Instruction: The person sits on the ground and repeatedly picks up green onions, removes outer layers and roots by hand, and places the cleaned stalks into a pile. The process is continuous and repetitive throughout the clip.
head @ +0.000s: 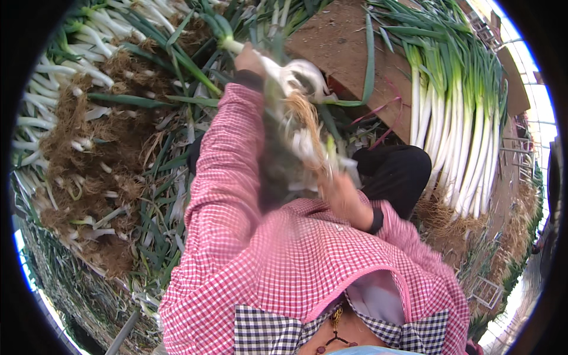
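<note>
My left hand (249,60) is closed around the white stalk of a large green onion (273,66), whose green leaves point up and away. Its stringy brown roots (306,111) hang toward my body. Blurred by motion, my right hand (341,193) is near the lower end of these roots; whether it grips them cannot be told. A loose, peeled-looking white outer layer (310,73) curls beside the stalk. To the right, a row of green onions with white stalks (457,133) lies side by side on a brown board (346,44), their roots toward me.
A big heap of green onions (93,40) with soil-covered roots (97,177) lies at the left. Cut leaves and peelings (168,186) litter the ground between it and me. Pink string (390,106) hangs at the board's edge. A small metal frame (487,292) stands at the lower right.
</note>
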`<state>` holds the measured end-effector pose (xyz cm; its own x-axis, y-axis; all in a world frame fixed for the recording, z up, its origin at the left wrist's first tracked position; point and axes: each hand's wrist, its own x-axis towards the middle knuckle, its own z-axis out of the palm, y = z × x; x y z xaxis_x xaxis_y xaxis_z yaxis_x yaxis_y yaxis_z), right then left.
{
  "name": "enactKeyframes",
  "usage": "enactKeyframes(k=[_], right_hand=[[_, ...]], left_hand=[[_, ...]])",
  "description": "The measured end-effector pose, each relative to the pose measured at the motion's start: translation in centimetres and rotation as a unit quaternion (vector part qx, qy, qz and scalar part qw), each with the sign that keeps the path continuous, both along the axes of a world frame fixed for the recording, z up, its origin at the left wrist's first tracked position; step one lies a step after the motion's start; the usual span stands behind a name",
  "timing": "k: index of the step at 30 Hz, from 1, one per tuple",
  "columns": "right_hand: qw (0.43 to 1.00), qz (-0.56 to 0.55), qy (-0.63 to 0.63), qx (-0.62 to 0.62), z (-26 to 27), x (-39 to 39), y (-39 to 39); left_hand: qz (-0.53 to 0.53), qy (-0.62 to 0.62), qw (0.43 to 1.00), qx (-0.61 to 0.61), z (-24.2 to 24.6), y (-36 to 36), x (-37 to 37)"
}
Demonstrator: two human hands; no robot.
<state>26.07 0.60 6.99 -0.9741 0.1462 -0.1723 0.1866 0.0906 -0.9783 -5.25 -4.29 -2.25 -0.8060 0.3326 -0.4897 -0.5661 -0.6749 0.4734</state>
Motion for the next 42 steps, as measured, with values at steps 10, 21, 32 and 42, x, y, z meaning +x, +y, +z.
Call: enactKeyframes(k=[10,21,32,42], right_hand=[[0.989,-0.073,-0.126,-0.025,-1.4,-6.7,8.1],[0.961,-0.2,0.161,0.103,-0.7,-6.6,2.4],[0.907,0.011,0.042,0.42,2.4,0.5,7.5],[0.903,0.08,0.247,0.343,0.8,3.8,2.7]], left_hand=[[0.009,0.068,0.971,-0.228,-1.9,4.9,4.2],[-0.023,0.038,0.986,-0.162,-3.0,4.7,3.1],[-0.048,0.071,0.971,-0.223,-2.2,3.8,5.1],[-0.074,0.126,0.944,-0.296,-3.9,1.6,4.9]])
